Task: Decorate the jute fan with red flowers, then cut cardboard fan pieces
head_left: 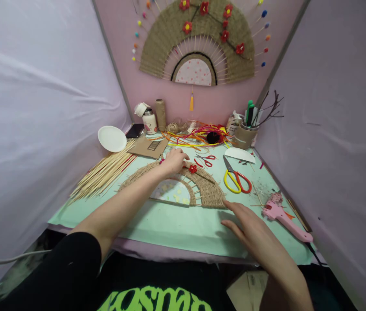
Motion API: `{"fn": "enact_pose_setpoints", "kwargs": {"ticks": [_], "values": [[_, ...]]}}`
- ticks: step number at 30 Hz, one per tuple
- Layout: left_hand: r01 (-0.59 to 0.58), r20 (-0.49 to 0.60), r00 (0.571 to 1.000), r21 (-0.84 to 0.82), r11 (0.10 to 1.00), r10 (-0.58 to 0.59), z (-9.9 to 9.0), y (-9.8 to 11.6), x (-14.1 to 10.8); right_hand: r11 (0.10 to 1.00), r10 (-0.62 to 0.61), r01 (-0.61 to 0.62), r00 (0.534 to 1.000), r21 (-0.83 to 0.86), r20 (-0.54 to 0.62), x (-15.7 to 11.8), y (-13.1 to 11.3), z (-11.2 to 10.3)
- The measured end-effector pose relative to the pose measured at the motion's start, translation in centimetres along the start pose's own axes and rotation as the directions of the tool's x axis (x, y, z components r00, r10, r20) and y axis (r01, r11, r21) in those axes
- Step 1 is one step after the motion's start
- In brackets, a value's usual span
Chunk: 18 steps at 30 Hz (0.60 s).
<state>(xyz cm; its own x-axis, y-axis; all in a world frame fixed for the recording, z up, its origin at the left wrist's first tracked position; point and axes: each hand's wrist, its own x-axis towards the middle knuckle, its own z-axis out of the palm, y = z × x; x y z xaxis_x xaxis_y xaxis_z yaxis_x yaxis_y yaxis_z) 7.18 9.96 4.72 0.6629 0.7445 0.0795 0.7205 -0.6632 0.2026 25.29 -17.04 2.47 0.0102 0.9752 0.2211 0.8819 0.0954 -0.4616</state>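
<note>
A woven twine fan (213, 192) lies on the pale green table, with a patterned half-circle (173, 191) at its inner edge. On its band sit a red flower (192, 169) and a dark twig. My left hand (175, 160) reaches over the top of the band, its fingers bent down by the flowers; whatever is under the fingertips is hidden. At the fan's right corner, my right hand (243, 220) has its fingers apart, the fingertips at the fan's edge, and holds nothing.
Right of the fan are yellow-and-red scissors (236, 179), small red scissors (207, 160) and a pink glue gun (286, 220). Thin sticks (105, 170) and a white plate (112, 138) are at left. Colourful pipe cleaners (199, 134) and a twig jar (245, 134) stand behind.
</note>
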Motion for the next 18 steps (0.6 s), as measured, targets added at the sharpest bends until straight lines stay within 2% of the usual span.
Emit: {"fn": "enact_pose_setpoints", "kwargs": {"ticks": [6,10,12,15,18], "values": [[0.031,-0.055,0.998,-0.059,0.998,-0.034,-0.5,-0.4,-6.0,0.985,-0.115,0.109,0.992,-0.131,-0.042,2.6,-1.5,-3.2],[0.031,-0.154,0.987,-0.108,0.994,-0.047,0.3,0.6,-10.2,0.971,-0.145,0.144,0.989,-0.191,0.009,7.1,-2.9,-4.9],[0.011,-0.198,0.979,-0.142,0.99,-0.04,1.0,1.2,-11.8,0.97,-0.131,0.14,0.99,-0.201,0.058,10.2,-3.1,-4.7],[-0.013,-0.283,0.958,-0.182,0.983,-0.039,2.2,1.7,-13.6,0.983,-0.069,0.096,0.983,-0.157,0.171,15.2,-2.6,-3.0],[-0.047,-0.354,0.935,-0.205,0.978,-0.029,3.2,1.7,-14.5,0.994,0.078,-0.053,0.96,-0.101,0.268,19.2,-1.8,-0.6]]}}
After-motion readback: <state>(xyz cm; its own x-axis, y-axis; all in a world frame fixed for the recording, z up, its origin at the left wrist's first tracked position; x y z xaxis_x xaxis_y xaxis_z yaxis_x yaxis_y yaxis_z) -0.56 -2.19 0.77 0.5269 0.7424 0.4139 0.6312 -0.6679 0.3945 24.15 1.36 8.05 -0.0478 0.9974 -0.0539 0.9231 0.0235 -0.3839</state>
